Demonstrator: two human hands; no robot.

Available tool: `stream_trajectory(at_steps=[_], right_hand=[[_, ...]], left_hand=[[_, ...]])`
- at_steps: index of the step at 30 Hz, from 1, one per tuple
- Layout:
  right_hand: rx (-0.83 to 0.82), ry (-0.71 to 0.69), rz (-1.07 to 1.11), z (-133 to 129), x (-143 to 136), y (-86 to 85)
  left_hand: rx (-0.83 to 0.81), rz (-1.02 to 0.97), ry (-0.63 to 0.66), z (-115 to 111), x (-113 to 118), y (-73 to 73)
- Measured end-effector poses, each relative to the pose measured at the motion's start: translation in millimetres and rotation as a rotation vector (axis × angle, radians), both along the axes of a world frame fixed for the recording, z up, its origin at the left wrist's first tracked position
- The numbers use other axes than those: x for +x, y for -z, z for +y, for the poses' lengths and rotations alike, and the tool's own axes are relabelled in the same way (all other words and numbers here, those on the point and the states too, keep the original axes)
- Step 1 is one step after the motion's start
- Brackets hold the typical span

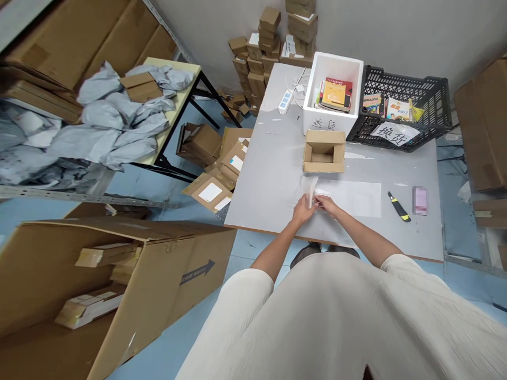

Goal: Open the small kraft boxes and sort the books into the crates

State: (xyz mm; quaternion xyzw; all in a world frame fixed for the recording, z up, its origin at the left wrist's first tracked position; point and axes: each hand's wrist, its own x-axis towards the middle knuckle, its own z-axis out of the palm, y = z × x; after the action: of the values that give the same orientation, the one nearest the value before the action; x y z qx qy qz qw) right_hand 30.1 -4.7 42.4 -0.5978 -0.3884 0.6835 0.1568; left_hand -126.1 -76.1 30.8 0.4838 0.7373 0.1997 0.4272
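Observation:
Both my hands are at the front of the grey table. My left hand has its fingers closed on the raised left edge of a thin, whitish, see-through plastic sheet. Beside it, my right hand pinches at the same edge, its fingertips almost touching the left ones. The sheet lies flat to the right of my hands. Just behind it stands an open, empty small cardboard box. A black and yellow utility knife lies right of the sheet, next to a pinkish packet.
A white foam box and a black plastic crate, both holding books, stand at the back. A power strip lies left of them. A large open carton is on the floor at left. Grey parcels cover a side table.

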Motion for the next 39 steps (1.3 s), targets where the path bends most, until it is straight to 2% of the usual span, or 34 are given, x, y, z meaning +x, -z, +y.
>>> stream_trajectory(at_steps=[4,8,16,21,27,30,33,39], right_hand=[[0.015,-0.093,0.008,-1,-14,-2.9],[-0.011,-0.108,-0.078,-4,-19,3.4],[-0.013,-0.19,-0.171,-8,-39,10.1],[-0.016,-0.191,-0.161,-7,-48,8.8],[-0.006,-0.186,-0.182,-8,-53,16.1],[-0.016,-0.115,-0.198,-8,-49,21.0],[-0.008,-0.051,-0.21,-9,-40,24.5],[0.067,0.082,-0.304,-5,2,23.7]], left_hand=[[0.187,0.162,-0.175,-3,-19,-10.0],[0.218,0.272,-0.249,-15,-37,-10.3],[0.053,0.158,-0.099,-34,-47,10.5],[-0.067,0.096,-0.153,-29,-50,19.4],[-0.124,0.035,-0.217,-21,-52,20.5],[-0.128,0.019,-0.227,-19,-50,19.4],[-0.094,-0.009,-0.177,-16,-42,19.0],[-0.052,-0.162,-0.002,-4,-4,20.3]])
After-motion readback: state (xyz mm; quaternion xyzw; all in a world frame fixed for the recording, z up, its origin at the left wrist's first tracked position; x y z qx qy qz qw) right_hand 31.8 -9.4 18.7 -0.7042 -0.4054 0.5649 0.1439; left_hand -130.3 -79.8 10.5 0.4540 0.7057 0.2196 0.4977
